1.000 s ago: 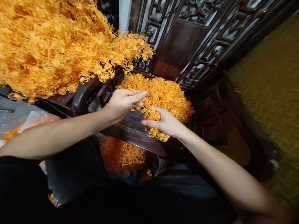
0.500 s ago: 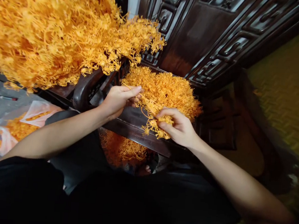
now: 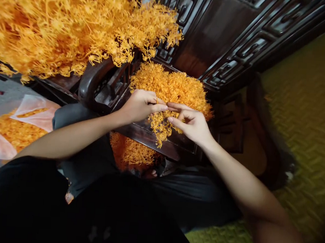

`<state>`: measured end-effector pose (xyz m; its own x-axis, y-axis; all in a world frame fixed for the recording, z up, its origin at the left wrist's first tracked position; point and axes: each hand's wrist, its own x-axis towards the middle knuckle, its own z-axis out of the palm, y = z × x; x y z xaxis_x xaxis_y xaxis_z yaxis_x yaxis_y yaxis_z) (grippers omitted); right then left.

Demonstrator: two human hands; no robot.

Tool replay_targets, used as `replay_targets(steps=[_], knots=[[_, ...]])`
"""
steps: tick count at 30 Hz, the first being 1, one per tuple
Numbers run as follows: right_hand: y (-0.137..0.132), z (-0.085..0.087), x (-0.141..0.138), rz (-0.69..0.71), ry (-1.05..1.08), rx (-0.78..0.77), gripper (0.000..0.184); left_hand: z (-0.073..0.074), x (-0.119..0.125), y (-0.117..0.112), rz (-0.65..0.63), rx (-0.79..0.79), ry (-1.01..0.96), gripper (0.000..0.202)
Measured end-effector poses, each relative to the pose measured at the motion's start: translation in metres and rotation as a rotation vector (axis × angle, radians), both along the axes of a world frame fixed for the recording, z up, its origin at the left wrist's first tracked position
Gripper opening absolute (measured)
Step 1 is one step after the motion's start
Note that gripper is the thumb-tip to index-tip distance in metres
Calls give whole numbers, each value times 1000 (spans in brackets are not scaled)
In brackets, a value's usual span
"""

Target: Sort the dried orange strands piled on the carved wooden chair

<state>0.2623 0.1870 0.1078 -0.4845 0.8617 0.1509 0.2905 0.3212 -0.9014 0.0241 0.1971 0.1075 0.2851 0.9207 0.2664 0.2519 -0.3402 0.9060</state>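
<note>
My left hand (image 3: 141, 105) and my right hand (image 3: 192, 125) meet fingertip to fingertip over the front edge of a dark carved wooden chair (image 3: 161, 143). Both pinch the same orange plastic sprig (image 3: 159, 126), whose frilly branches hang down between them. Just behind the hands a heap of the same orange sprigs (image 3: 172, 87) lies on the chair seat. A much larger mass of orange sprigs (image 3: 60, 27) fills the upper left, resting over the chair's armrest (image 3: 92, 82).
More orange sprigs (image 3: 131, 152) lie low under the chair's front edge. A clear plastic bag with orange pieces (image 3: 16, 127) sits at the left. Carved dark wood panels (image 3: 233, 38) rise behind the seat. A green woven mat (image 3: 306, 108) covers the floor at right.
My hands have come together: the right hand moved up and left to meet the left hand's fingers, and the sprig now dangles beneath both. The view shifted slightly.
</note>
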Motion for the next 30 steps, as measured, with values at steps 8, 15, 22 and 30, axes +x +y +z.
replay_targets(steps=[8, 15, 22, 30], knots=[[-3, 5, -11, -58, 91, 55, 54, 0, 6, 6, 50, -124, -84, 21], [-1, 2, -41, 15, 161, -174, 79, 8, 12, -7, 15, -71, -192, 33], [-9, 6, -53, 195, 51, -216, 68, 11, -6, 3, 180, 5, -217, 17], [-26, 12, -46, 82, 115, -275, 33, 10, -7, 0, 194, 61, -221, 10]])
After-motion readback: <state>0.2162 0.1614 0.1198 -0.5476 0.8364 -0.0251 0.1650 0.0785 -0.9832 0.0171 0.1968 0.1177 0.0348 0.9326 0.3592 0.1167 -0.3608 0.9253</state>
